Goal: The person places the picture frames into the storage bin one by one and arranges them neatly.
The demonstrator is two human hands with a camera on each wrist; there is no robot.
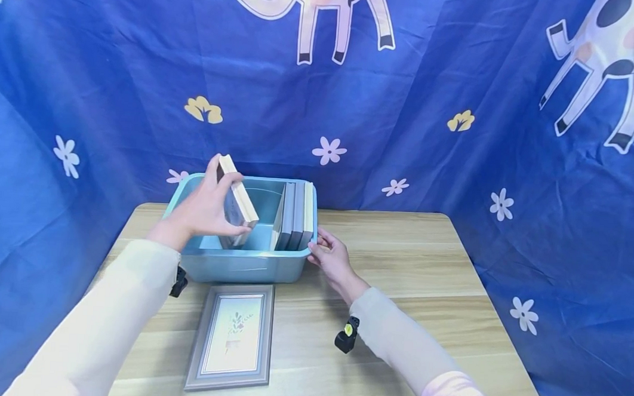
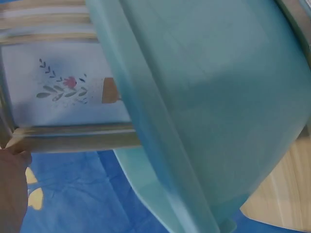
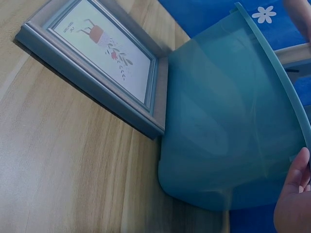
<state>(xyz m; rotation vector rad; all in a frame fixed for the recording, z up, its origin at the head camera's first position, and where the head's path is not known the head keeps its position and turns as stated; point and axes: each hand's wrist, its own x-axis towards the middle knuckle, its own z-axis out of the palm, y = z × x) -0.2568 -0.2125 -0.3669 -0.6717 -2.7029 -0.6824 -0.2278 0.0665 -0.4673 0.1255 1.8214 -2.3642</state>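
Note:
My left hand (image 1: 200,207) grips a picture frame (image 1: 243,201) by its edges, tilted over the left part of a blue plastic bin (image 1: 243,269), its lower end inside. In the left wrist view this frame's potted-plant picture (image 2: 63,87) shows past the bin's wall. At the bin's front right corner my right hand (image 1: 335,262) holds the rim between thumb and fingers. Several picture frames (image 1: 297,215) stand on edge, side by side, at the bin's right end. Another grey picture frame (image 1: 266,339) lies face up on the table before the bin.
The wooden table (image 1: 399,274) extends to the right of the bin and in front of it. Blue patterned cloth (image 1: 278,124) hangs behind the table and along both sides. A black wrist camera (image 1: 346,337) is strapped to the right wrist.

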